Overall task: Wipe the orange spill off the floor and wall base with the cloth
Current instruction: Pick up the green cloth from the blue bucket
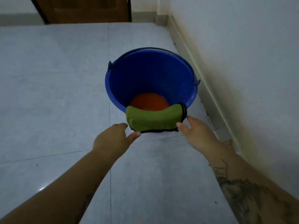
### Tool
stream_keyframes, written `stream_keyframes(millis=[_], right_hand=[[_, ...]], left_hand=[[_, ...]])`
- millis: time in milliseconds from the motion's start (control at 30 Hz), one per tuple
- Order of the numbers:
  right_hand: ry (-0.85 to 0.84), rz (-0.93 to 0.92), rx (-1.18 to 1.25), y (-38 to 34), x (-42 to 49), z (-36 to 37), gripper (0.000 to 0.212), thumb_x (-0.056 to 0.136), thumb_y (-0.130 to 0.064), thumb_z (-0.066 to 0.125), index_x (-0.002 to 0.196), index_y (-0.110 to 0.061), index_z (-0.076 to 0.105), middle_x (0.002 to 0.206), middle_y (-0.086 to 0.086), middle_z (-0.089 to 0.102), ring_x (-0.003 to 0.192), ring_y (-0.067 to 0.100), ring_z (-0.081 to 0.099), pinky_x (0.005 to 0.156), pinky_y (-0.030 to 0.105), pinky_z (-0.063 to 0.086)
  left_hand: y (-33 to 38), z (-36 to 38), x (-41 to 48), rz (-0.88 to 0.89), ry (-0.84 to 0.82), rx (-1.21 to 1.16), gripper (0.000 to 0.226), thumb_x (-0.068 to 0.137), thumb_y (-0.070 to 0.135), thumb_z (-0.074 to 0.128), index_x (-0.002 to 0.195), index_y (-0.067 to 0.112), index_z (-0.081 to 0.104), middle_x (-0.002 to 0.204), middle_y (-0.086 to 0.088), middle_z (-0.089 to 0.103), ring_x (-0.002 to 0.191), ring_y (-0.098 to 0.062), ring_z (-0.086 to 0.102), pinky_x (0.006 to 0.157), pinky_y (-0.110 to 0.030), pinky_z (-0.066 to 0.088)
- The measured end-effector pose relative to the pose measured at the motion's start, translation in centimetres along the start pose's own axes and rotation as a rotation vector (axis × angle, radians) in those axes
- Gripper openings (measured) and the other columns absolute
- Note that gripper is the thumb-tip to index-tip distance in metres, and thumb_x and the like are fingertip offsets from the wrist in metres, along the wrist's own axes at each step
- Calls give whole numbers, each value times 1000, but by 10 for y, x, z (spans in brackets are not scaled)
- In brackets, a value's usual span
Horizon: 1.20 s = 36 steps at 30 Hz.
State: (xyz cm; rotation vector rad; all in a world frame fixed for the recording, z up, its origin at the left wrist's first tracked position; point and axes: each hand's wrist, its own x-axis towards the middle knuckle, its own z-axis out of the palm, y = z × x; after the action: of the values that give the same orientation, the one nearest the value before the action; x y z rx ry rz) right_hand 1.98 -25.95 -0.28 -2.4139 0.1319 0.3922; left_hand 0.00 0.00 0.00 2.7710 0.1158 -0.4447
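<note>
Pale grey tiled floor (56, 81) fills most of the view, crossed by thin grout lines and lying bare to the left of the bucket and back to the brown wooden door (84, 8) at the far end. White painted wall (242, 46) runs along the right side, meeting the floor at a cream skirting strip (199, 68); faint yellowish staining tints the wall just above this strip, and a small orange-yellow mark (230, 143) sits at the wall base beside the right wrist. Round blue plastic bucket (150, 75) stands on the floor just beside the skirting, with only a narrow gap on that side and wide open floor on the other; its dark wire handle (153, 49) lies back against the far rim. Orange liquid (149, 102) shows at the bucket bottom. Folded green cloth with black stitched edging (153, 119) is draped over the near rim of the bucket, hanging down its outer face. Left hand (111, 139) reaches from below with fingers spread, thumb tip touching the cloth's lower left corner and fingertips at its left edge, not clasped around it. Right hand (195, 131) is likewise open, fingertips touching the cloth's right edge and lower right corner. The cloth thus lies between the two hands, touched at both ends but not lifted.
</note>
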Motion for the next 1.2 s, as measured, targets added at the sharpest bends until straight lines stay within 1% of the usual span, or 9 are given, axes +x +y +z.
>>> stream_keyframes(millis=[133,300,400,533,633,733,867,933,1200], right_hand=[[111,-64,162,12,17,14,54,91,-49,54,136,-21,47,134,1,51,116,14,47,85,23,31],[61,-64,524,21,33,30,38,87,-42,64,122,-31,55,117,-10,62,106,8,57,82,23,45],[20,-77,663,24,36,32,24,87,-33,67,111,-33,63,105,-11,71,99,9,65,84,25,52],[-1,-85,858,19,26,30,15,88,-22,65,100,-32,67,91,-11,74,87,7,70,66,18,53],[75,-97,965,10,17,27,22,86,-15,64,90,-36,69,92,-8,75,90,12,70,76,29,55],[155,-148,1053,-2,4,6,25,83,-7,63,85,-31,70,89,-1,74,87,18,69,79,36,54],[255,-212,1128,-6,-21,-47,17,84,-2,60,81,-19,63,75,2,68,74,18,65,72,35,54],[288,-211,1140,8,-35,-74,13,84,-4,62,79,-16,62,73,4,66,73,19,64,72,35,53],[351,146,1085,133,-54,-86,4,83,-12,66,81,-13,63,82,11,70,77,25,69,80,41,57]], left_hand=[[-2,24,26,-45,-18,-379,95,74,78,42,150,24,30,147,-2,49,125,-24,54,89,-32,43],[12,42,42,17,52,-824,50,84,51,65,126,28,51,106,11,61,89,-3,56,69,-15,41],[13,47,42,4,13,-1033,24,84,38,71,102,29,59,97,12,66,89,-3,61,72,-17,47],[13,51,31,46,-58,-1268,35,78,24,77,110,26,63,102,6,75,101,-15,69,81,-25,53],[21,47,18,77,-69,-1403,40,79,19,72,117,21,60,103,5,75,99,-14,71,74,-24,57],[38,29,6,144,-84,-1463,41,76,22,76,115,15,63,106,-1,75,100,-17,71,74,-23,56],[83,6,-12,322,-94,-1500,13,75,15,70,84,19,80,94,-1,77,88,-13,73,69,-22,56],[111,6,-24,385,-136,-1534,21,72,16,60,70,23,80,81,3,76,76,-9,73,61,-21,56],[177,104,-12,142,-493,-1273,40,76,27,71,113,14,66,105,-11,75,94,-27,72,81,-43,60]])
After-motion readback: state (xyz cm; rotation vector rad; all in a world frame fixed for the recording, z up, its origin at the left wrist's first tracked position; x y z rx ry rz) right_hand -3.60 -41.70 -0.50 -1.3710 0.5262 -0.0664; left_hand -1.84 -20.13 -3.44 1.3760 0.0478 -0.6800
